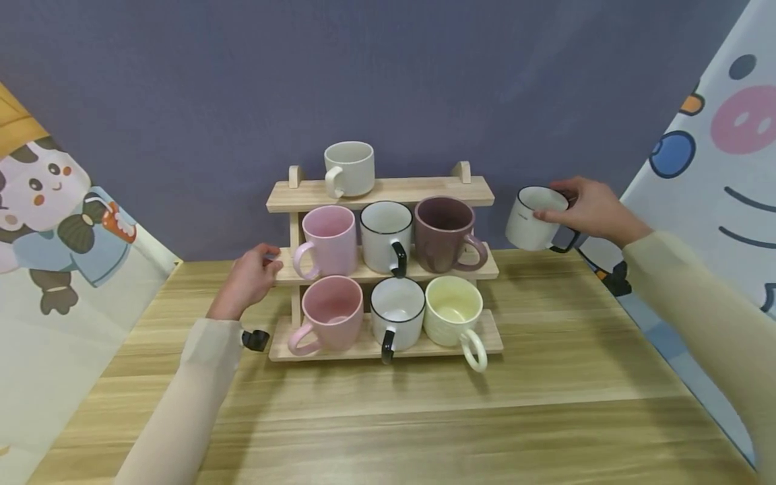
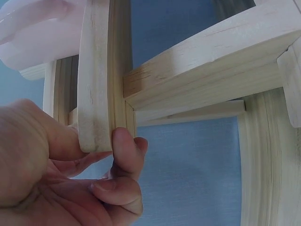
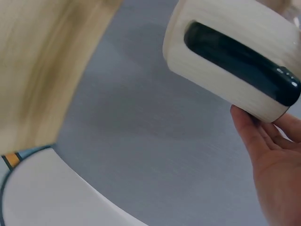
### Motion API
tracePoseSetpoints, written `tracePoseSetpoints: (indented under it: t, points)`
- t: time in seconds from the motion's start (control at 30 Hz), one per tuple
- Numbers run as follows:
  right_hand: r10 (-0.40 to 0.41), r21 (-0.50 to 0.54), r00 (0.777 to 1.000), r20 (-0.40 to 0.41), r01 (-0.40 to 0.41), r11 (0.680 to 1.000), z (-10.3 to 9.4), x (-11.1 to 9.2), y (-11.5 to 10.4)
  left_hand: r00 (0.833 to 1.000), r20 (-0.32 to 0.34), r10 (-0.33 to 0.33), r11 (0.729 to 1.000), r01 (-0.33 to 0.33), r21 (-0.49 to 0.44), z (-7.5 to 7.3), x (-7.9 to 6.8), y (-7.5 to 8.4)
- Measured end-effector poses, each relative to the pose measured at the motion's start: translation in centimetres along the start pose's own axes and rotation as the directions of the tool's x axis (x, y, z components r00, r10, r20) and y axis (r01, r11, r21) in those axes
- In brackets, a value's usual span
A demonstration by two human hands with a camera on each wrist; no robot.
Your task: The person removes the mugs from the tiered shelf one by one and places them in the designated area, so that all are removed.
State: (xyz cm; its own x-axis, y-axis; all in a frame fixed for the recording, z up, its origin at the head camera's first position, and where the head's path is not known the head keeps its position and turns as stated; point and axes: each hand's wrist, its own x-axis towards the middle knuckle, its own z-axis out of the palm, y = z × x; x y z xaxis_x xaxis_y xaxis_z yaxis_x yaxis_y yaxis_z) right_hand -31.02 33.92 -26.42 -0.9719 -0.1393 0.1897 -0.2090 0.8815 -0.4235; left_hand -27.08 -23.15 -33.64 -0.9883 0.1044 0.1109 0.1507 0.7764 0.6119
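My left hand [image 1: 245, 277] pinches the left end of the middle board of a wooden tiered shelf [image 1: 382, 193]. In the left wrist view, thumb and fingers [image 2: 129, 150] lie on either side of that board's end. Off to the right of the shelf, my right hand [image 1: 591, 207] holds a white mug [image 1: 527, 219] with a dark rim and black handle by its upper part. The right wrist view shows this mug's black handle [image 3: 240, 61] close up, with fingers at one end of the mug.
A white cup [image 1: 354, 172] stands on the top board. Pink [image 1: 332, 236], white [image 1: 378, 236] and mauve [image 1: 439, 232] mugs fill the middle one. Below are rose [image 1: 339, 330], white [image 1: 406, 327] and yellow [image 1: 448, 323] mugs. The wooden table [image 1: 388, 424] meets a grey-blue backdrop [image 1: 388, 81].
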Motion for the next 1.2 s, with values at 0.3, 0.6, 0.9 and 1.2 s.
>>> tracePoseSetpoints:
  t: [0.3, 0.6, 0.9, 1.2]
  points:
    - [0.011, 0.013, 0.999, 0.038, -0.012, 1.0, 3.8, 0.4, 1.5, 1.0, 0.008, -0.011, 1.0, 0.011, 0.005, 0.1, 0.1, 0.0]
    - [0.014, 0.022, 0.999, 0.045, -0.015, 1.0, 7.1, 1.2, 2.9, 1.0, 0.011, -0.007, 1.0, 0.007, -0.01, 0.1, 0.3, -0.4]
    - [0.029, 0.052, 0.996, 0.082, -0.033, 0.998, 8.7, 1.4, 3.0, 1.0, 0.011, -0.019, 1.0, 0.019, -0.014, 0.2, 0.1, -0.5]
    - [0.04, 0.061, 0.995, 0.089, -0.046, 0.997, 10.1, 2.4, 4.2, 1.0, 0.003, -0.012, 1.0, 0.012, -0.007, 0.2, 0.1, -0.3]
